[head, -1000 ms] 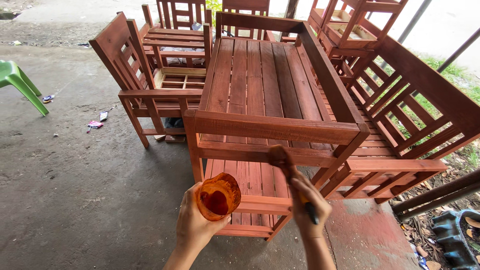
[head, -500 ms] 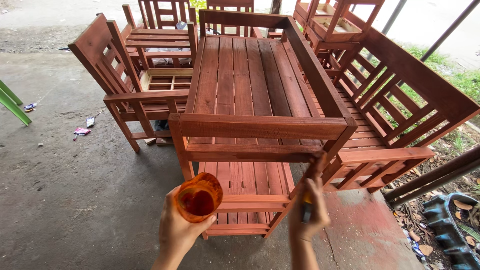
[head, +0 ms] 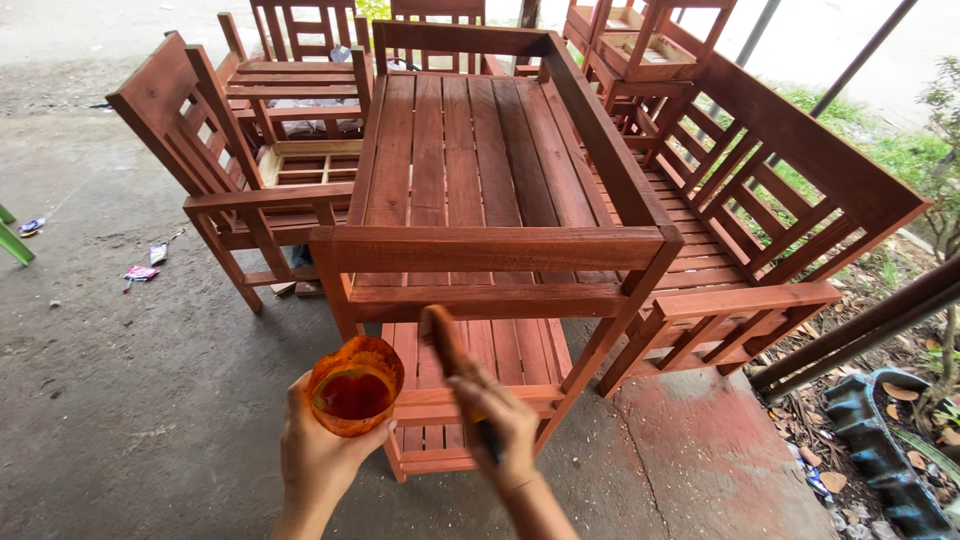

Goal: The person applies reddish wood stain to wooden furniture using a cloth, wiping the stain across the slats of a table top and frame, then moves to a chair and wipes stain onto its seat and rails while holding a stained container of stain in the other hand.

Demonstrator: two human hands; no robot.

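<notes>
Fingers (head: 318, 432) of the left hand (head: 322, 462) are wrapped around a small orange-stained plastic cup (head: 353, 384) holding dark red stain, gripping it from below and behind so that the open mouth faces up. Those of the right hand (head: 498, 425) are closed around the dark handle of a stain-coated paintbrush (head: 447, 349), whose reddish head points up and away from the wrist.

Seen from the head camera, everything sits around the large red-brown slatted wooden table (head: 480, 190) that fills the middle of the picture. The cup hangs just in front of the table's near rail, to its left end, over the grey concrete floor (head: 120, 400). The brush head lies against or just before that same near rail, close beside the cup; whether the bristles touch the wood cannot be told. Under the table's near end a lower slatted shelf (head: 470, 400) shows behind both hands. Left of the table stands a red-brown wooden armchair (head: 215, 190). Right of the table runs a long red-brown slatted bench (head: 760, 210), touching or nearly touching the table's side. Beyond the table's far end more chairs (head: 300, 60) of the same wood are stacked.
</notes>
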